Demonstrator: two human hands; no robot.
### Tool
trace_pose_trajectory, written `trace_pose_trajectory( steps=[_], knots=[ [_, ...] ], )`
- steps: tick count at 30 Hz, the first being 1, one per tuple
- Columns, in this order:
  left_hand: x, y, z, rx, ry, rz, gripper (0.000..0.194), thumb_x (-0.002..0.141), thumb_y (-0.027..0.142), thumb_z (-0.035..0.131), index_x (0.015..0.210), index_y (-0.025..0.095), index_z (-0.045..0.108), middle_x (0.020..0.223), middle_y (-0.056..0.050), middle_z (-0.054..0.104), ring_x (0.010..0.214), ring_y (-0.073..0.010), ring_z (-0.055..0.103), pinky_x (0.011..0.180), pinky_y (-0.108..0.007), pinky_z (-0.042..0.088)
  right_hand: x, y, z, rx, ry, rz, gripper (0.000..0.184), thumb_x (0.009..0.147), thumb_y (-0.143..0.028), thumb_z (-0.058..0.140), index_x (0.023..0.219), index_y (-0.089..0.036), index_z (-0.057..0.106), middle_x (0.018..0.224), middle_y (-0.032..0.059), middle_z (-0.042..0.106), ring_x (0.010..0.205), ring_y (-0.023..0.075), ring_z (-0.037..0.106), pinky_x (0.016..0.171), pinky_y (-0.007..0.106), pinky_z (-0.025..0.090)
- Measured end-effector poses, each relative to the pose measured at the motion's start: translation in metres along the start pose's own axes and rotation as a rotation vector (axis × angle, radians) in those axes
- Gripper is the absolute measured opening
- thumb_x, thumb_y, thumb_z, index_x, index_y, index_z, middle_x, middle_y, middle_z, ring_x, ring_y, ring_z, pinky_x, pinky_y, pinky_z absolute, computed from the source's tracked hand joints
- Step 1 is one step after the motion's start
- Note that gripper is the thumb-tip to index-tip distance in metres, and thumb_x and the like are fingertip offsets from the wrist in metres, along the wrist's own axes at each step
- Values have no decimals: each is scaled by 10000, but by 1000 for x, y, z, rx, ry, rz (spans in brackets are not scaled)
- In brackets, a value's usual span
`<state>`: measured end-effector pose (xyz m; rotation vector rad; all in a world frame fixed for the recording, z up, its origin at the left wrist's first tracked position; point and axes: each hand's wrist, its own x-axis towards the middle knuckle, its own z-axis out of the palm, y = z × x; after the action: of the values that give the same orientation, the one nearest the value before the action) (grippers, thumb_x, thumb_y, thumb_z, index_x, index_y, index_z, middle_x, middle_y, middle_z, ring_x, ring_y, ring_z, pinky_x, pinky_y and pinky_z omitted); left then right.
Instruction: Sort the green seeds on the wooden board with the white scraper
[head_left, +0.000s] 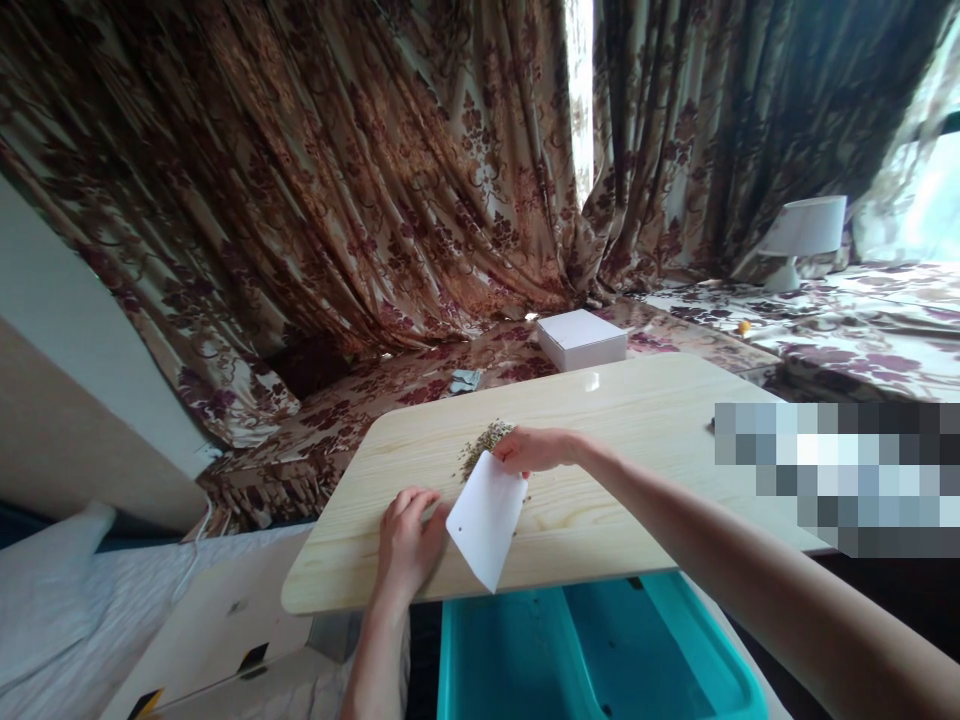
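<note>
My right hand point(534, 450) is closed on the upper corner of a white sheet point(487, 520), stiff like card, which slants down toward the table's near edge. Right behind the sheet and my fingers lies a loose heap of small greenish-brown bits point(481, 446), perhaps seeds or dried leaves; part of it is hidden. A few crumbs are scattered by the sheet's right side. Resting on the wood-grain table point(607, 410), my left hand point(409, 540) is just left of the sheet, fingers loosely apart and holding nothing.
Below the table's front edge stands a turquoise bin point(450, 660) with a divider and dark specks inside. Beyond the table are a white box point(581, 340), a folded cloth point(465, 380) and a lamp point(806, 228). A cardboard box point(217, 620) is at lower left.
</note>
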<state>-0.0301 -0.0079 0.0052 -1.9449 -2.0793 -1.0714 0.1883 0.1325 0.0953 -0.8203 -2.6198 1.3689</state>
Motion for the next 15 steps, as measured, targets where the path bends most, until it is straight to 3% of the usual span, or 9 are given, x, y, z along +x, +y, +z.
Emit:
trace_pose_trajectory(
  steps=[15],
  knots=[
    [-1,1,3,29,27,-20,309,828,427,466,917,213,671,1012,-63,621,990,-242,587,928,-386,453,-39,8,0,1,21,1,184,638,-60,438,715,-145,582,626,-14,538,611,110,528,523,202,423]
  ],
)
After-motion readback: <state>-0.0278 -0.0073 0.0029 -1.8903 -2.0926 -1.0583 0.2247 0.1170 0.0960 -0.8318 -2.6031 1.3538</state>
